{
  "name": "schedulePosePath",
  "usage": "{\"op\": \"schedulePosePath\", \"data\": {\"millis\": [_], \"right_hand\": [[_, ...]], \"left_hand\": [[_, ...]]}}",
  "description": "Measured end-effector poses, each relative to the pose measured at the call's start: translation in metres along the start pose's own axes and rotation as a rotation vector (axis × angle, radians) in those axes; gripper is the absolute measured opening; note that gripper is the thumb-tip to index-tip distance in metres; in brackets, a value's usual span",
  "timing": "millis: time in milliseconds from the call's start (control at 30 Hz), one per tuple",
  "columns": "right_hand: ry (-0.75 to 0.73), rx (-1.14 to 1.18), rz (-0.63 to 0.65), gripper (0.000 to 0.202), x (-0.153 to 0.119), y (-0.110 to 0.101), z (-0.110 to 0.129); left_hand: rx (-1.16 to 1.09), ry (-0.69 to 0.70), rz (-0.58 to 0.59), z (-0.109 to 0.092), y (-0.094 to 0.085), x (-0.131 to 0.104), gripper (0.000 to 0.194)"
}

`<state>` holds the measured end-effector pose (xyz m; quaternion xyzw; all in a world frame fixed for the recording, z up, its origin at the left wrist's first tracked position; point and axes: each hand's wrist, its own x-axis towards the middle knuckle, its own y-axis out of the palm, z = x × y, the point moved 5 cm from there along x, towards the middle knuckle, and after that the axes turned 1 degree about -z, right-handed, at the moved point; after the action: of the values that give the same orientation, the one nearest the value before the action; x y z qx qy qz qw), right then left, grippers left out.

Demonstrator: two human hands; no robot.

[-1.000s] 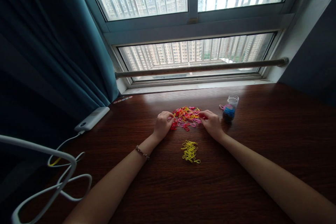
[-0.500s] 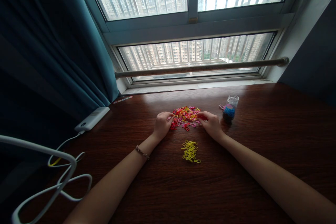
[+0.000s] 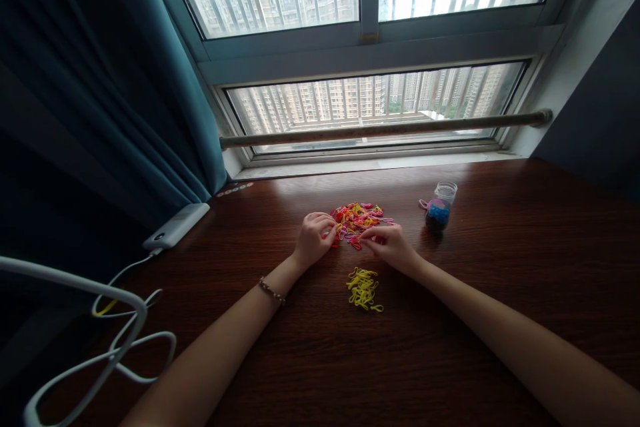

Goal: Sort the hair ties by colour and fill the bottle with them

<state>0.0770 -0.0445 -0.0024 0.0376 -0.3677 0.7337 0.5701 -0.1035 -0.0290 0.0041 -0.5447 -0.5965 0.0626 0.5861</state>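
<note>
A pile of small red, pink, orange and yellow loops lies on the dark wooden table. At its left edge is my left hand, fingers closed in a pinch; what they hold is too small to make out. My right hand reaches the pile's lower right edge, its thumb and fingers pressed together, their contents also unclear. Nearer to me, between my forearms, sits a separate small heap of yellow loops. Neither hand touches it.
Right of the pile stands a clear open jar with blue and dark contents, a pink loop beside it. At the left are a white power bank and a looping white cable. A curtain hangs left; a barred window is behind.
My right hand has moved left and toward me along the pile's edge. My left hand has shifted slightly right. The yellow heap looks the same.
</note>
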Motion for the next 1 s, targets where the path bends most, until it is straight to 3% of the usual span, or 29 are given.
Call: {"op": "schedulePosePath", "data": {"millis": [67,133,267,367,433,633,767,1000], "right_hand": [[0.022,-0.127,-0.157,0.016,0.004,-0.012,-0.014],[0.0,-0.246,-0.19,0.019,0.006,-0.019,-0.022],[-0.06,-0.357,-0.101,0.026,0.008,-0.017,-0.024],[-0.076,-0.423,-0.046,0.03,0.007,-0.01,-0.023],[-0.069,-0.474,-0.019,0.031,0.007,-0.005,-0.024],[-0.06,-0.517,0.026,0.029,0.006,-0.001,-0.03],[-0.065,-0.443,-0.005,0.025,0.007,-0.003,-0.032],[-0.075,-0.319,-0.07,0.024,0.01,-0.007,-0.035]], "left_hand": [[-0.037,0.085,0.051,-0.012,0.001,-0.001,0.012],[-0.067,0.187,0.121,-0.026,0.002,-0.004,0.013],[-0.095,0.36,0.264,-0.053,0.003,-0.011,0.015],[-0.089,0.41,0.302,-0.06,0.004,-0.014,0.016],[-0.055,0.359,0.26,-0.055,0.004,-0.012,0.016],[0.071,0.036,0.066,-0.019,0.01,-0.003,0.018],[0.075,-0.021,0.089,-0.007,0.018,-0.003,0.019],[0.097,-0.035,0.147,-0.005,0.025,-0.007,0.025]]}}
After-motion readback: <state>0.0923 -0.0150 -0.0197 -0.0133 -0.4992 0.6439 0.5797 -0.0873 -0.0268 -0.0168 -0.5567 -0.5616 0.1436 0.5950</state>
